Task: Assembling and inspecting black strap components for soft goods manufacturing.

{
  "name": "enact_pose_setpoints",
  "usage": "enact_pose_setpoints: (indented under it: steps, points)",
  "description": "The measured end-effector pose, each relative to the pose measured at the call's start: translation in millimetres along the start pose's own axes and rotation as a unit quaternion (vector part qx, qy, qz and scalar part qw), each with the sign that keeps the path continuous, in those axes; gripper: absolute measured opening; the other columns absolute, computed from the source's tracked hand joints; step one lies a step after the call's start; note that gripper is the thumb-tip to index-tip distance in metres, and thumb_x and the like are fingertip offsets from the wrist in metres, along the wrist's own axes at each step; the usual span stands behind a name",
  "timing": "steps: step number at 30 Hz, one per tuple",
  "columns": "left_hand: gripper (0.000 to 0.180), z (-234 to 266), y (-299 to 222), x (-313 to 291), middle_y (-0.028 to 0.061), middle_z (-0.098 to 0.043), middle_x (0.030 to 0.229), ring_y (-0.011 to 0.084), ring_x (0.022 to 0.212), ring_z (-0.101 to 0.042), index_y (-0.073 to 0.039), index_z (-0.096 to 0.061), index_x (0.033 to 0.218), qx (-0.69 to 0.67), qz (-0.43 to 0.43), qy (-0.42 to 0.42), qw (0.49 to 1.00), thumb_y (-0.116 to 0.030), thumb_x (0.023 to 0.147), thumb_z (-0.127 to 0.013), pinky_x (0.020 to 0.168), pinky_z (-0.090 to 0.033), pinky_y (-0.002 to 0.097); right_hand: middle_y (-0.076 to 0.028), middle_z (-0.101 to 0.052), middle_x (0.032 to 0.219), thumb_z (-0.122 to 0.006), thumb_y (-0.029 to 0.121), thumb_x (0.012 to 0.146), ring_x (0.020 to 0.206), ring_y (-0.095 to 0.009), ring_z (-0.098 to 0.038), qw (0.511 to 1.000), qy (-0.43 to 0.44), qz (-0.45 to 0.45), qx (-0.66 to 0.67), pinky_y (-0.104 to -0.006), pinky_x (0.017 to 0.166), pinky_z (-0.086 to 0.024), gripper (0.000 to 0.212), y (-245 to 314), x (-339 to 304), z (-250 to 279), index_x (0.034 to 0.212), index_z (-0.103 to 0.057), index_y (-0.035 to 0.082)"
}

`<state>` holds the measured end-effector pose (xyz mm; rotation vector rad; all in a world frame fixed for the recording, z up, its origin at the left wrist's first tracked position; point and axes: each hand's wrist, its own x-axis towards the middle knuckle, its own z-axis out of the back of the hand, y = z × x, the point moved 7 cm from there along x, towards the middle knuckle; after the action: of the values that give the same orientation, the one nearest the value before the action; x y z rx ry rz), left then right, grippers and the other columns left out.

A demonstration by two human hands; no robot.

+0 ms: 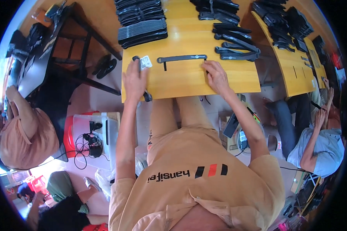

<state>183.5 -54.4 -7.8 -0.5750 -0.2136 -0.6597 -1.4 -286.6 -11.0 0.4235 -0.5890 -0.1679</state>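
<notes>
A dark grey strap (177, 58) lies crosswise on the yellow table, with a short black tab (165, 66) hanging toward me near its left end. At its right end my right hand (217, 78) is closed, thumb and fingers pinched on the strap's small black end. My left hand (135, 82) lies with its fingers stretched out over another dark strap (147, 96), most of which it hides. Beside those fingertips sits a white printed label (145, 62).
Stacks of dark straps (142, 32) stand at the table's far left, with looser looped straps (237, 50) at the right. Another yellow table (293, 77) is on the right, where a co-worker (316, 142) sits. A clear bin (96, 134) with black cables is low on the left.
</notes>
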Motion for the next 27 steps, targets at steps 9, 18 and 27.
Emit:
enact_pose_setpoints:
  steps: [9,18,27]
  points:
    - [0.048,12,22,-62,0.0135,-0.062,0.069,0.0320,0.071,-0.062,0.000,-0.060,0.092,-0.045,0.262,0.069,0.962,-0.041,0.070,-0.070,0.068,-0.048,0.0419,-0.012,-0.055,0.092,-0.058,-0.003,0.065,0.089,-0.030,-0.054,0.969,0.096,0.055,0.221,-0.0368,0.077,-0.046,0.030,130,-6,-81,0.095,-0.060,0.001]
    - [0.018,-11,25,-96,0.0100,-0.063,0.068,0.0143,0.054,-0.062,-0.001,-0.051,0.090,-0.542,0.410,0.069,0.730,-0.011,0.080,-0.062,0.044,-0.048,0.0212,-0.012,-0.056,0.089,-0.060,-0.005,0.067,0.078,-0.027,-0.058,0.907,0.138,-0.057,0.394,-0.0334,0.069,-0.049,0.031,151,-8,-91,0.097,-0.061,-0.001]
    - [0.021,22,-17,-95,0.0089,-0.064,0.079,0.0128,0.063,-0.064,0.002,-0.052,0.100,-0.706,0.358,0.041,0.609,-0.008,0.084,-0.061,0.052,-0.054,0.0200,-0.010,-0.058,0.082,-0.058,-0.013,0.067,0.070,-0.018,-0.059,0.910,0.106,-0.044,0.398,-0.0265,0.060,-0.047,0.037,161,10,-42,0.102,-0.063,0.001]
